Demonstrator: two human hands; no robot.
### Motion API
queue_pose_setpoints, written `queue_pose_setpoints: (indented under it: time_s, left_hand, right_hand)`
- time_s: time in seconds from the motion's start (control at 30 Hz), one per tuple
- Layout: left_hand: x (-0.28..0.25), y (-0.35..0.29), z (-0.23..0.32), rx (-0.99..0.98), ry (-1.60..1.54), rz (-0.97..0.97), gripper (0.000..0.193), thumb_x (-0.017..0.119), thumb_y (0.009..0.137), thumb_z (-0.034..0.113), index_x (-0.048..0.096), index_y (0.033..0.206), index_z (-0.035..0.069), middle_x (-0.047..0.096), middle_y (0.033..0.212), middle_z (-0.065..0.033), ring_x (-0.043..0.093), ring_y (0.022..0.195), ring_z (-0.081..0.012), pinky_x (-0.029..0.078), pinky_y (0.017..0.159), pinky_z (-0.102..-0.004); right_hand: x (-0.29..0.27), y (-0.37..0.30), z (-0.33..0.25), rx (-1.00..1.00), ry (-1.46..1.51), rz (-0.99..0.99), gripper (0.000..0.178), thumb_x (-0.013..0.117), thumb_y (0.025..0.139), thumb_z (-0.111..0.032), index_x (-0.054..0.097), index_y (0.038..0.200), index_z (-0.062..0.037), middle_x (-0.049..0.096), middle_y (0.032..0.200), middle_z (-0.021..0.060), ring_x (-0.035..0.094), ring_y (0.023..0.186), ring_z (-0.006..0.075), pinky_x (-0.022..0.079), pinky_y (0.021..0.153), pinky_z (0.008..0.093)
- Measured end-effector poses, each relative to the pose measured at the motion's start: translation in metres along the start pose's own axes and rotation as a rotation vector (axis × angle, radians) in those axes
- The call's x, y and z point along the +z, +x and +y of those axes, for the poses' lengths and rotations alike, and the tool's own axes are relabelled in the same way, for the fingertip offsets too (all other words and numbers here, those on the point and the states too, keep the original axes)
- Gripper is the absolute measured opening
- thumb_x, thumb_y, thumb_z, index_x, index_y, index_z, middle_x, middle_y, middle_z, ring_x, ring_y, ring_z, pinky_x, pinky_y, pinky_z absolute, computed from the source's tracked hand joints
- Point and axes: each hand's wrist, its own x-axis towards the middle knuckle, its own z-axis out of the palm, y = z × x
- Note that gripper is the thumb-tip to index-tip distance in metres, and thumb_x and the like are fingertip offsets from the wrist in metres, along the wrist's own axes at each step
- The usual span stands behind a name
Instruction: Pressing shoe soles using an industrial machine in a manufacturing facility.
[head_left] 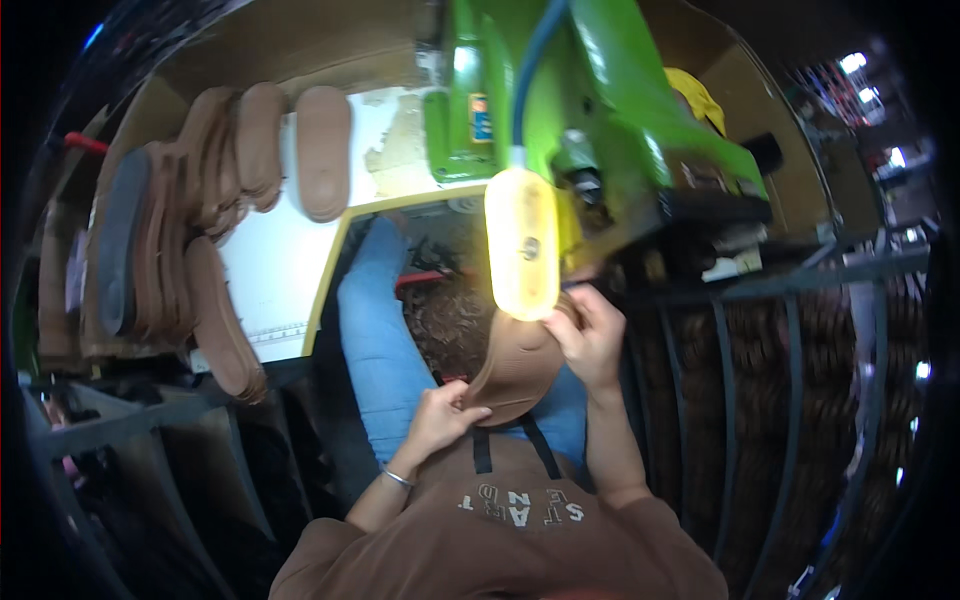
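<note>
A brown shoe sole (518,376) is held in front of my lap, tilted, with fine ridges across its face. My left hand (440,420) pinches its near left edge, thumb on the upper face. Closed on its far right end is my right hand (594,338). That end lies just under a glowing yellow lamp (522,245), which hides part of the sole. Beyond my right hand stands a green machine (640,100); whether the sole touches it cannot be seen.
Several brown soles (322,155) lie and stand in rows on a white tabletop (275,260) at the left, with a grey sole (126,240) among them. Brown trimmings (450,330) heap up below, by my knees. Racks (790,400) with stacked brown pieces stand at the right.
</note>
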Motion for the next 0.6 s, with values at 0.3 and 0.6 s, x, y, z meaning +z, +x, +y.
queue_pose_setpoints:
  time_s: [0.3, 0.6]
  left_hand:
    - [-0.195, 0.049, 0.053, 0.536, -0.514, 1.124, 0.024, 0.059, 0.090, 0.016, 0.058, 0.103, -0.004, 0.063, 0.100, -0.0125, 0.060, 0.092, -0.0163, 0.051, 0.078, -0.0261]
    - [-0.307, 0.204, 0.041, 0.176, 0.578, 1.382, 0.065, 0.072, 0.074, 0.039, 0.051, 0.122, 0.001, 0.047, 0.126, -0.0213, 0.038, 0.115, -0.0377, 0.031, 0.100, -0.0445]
  right_hand:
    - [0.068, -0.016, 0.018, 0.574, 0.946, -0.166, 0.031, 0.050, 0.094, -0.020, 0.048, 0.114, 0.0040, 0.064, 0.091, 0.0189, 0.066, 0.064, 0.0236, 0.057, 0.055, 0.0308]
    - [0.208, 0.079, 0.040, 0.712, 1.434, -0.124, 0.028, 0.046, 0.094, -0.011, 0.040, 0.116, 0.0054, 0.049, 0.120, 0.0283, 0.054, 0.108, 0.0394, 0.046, 0.094, 0.0471]
